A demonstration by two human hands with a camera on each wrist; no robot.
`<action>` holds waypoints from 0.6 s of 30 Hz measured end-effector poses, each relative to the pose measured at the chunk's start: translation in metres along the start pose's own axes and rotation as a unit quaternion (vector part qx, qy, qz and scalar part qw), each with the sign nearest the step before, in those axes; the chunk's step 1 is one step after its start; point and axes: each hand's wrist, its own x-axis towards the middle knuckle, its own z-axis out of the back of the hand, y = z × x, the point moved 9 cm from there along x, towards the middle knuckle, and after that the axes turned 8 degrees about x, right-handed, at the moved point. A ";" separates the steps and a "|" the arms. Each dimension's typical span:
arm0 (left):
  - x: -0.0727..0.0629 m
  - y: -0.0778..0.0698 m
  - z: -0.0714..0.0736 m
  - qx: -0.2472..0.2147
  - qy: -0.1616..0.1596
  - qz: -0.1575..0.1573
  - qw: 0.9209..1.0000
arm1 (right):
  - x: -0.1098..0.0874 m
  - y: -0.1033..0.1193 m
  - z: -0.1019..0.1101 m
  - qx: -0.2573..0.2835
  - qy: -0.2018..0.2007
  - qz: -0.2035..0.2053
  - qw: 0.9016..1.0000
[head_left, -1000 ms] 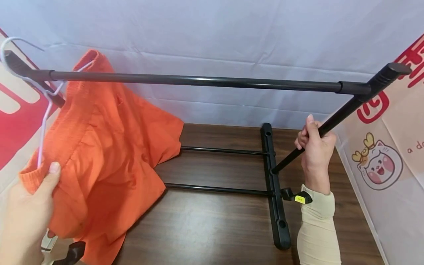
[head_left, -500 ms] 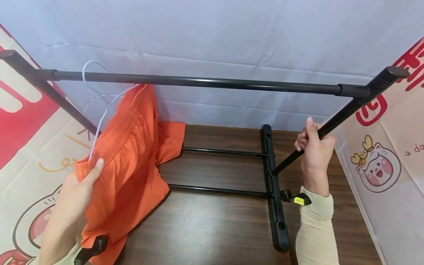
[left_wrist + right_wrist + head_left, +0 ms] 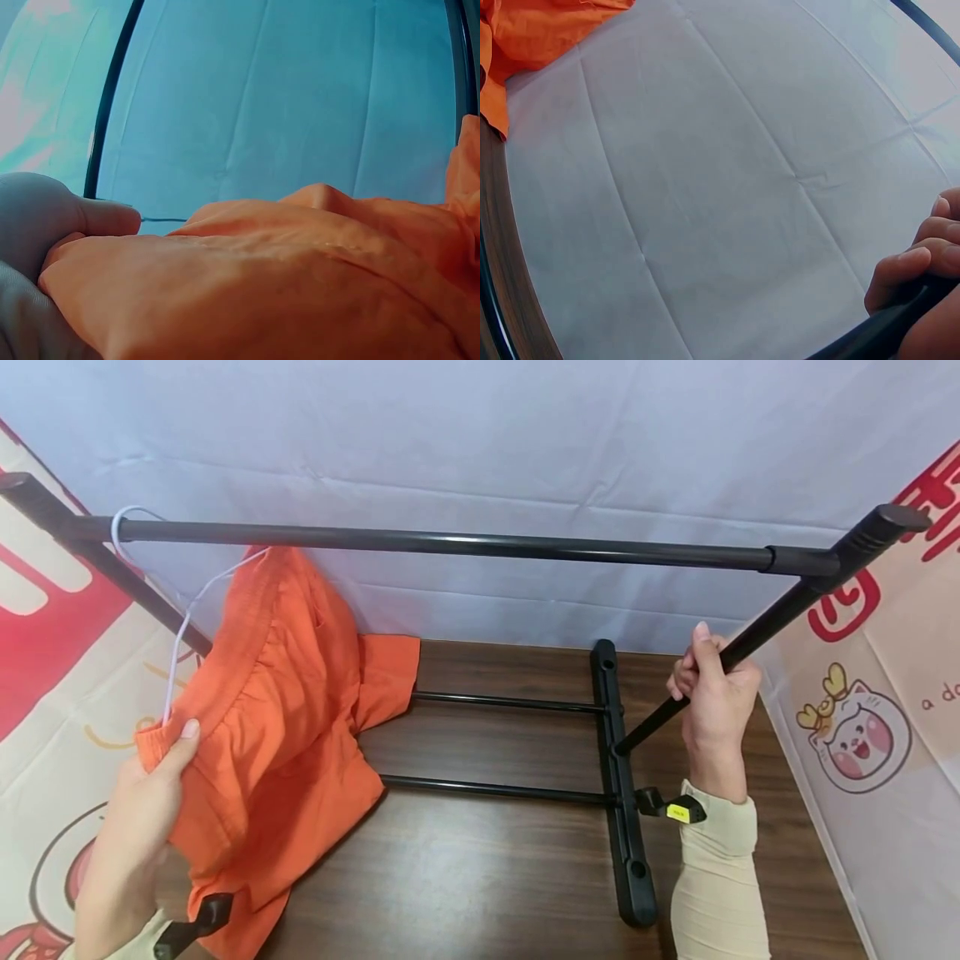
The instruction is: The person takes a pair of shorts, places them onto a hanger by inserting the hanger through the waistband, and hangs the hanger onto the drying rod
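Note:
Orange shorts (image 3: 292, 693) with a gathered waistband hang on a white hanger (image 3: 176, 664). My left hand (image 3: 146, 810) pinches the waistband at the hanger's near end, thumb on top; in the left wrist view its thumb (image 3: 109, 217) lies along the orange cloth. At the left end of the black rack's top bar (image 3: 450, 543), the hanger's hook loops over the bar; whether it bears weight I cannot tell. My right hand (image 3: 716, 702) grips the rack's right post (image 3: 772, 618), fingers wrapped round it, also partly visible in the right wrist view.
The rack's right foot (image 3: 622, 827) and two lower rods (image 3: 502, 789) stand on a dark wooden surface (image 3: 450, 877). A pale cloth backdrop (image 3: 480, 443) rises behind. Printed panels (image 3: 862, 727) flank both sides, and the left post (image 3: 142, 593) slants behind the hanger.
My left hand carried the shorts and hanger rightward from the rack's left end, then slightly back left. The hook went from beside the left post to over the bar. My right hand stayed put.

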 end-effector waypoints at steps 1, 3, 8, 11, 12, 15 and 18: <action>-0.001 0.001 0.001 -0.008 0.000 0.002 1.000 | 0.000 0.000 0.000 -0.001 0.000 0.000 1.000; -0.001 0.001 0.002 -0.002 -0.004 0.004 1.000 | 0.000 0.000 -0.001 -0.003 0.002 -0.001 1.000; -0.001 0.002 0.000 0.017 0.011 -0.006 1.000 | -0.001 0.001 -0.002 -0.015 -0.002 -0.006 1.000; -0.001 0.001 0.001 0.077 0.003 -0.029 0.997 | -0.003 0.003 0.000 -0.034 -0.015 -0.009 0.999; -0.001 0.000 0.002 0.105 -0.005 -0.037 0.994 | -0.005 0.004 0.001 -0.041 -0.019 -0.007 0.999; -0.007 -0.005 0.009 0.179 -0.043 -0.071 0.980 | -0.010 0.010 0.004 -0.055 -0.024 0.017 0.998; -0.027 -0.016 0.019 0.198 -0.104 -0.082 0.971 | -0.021 0.020 0.006 -0.052 -0.036 0.070 0.996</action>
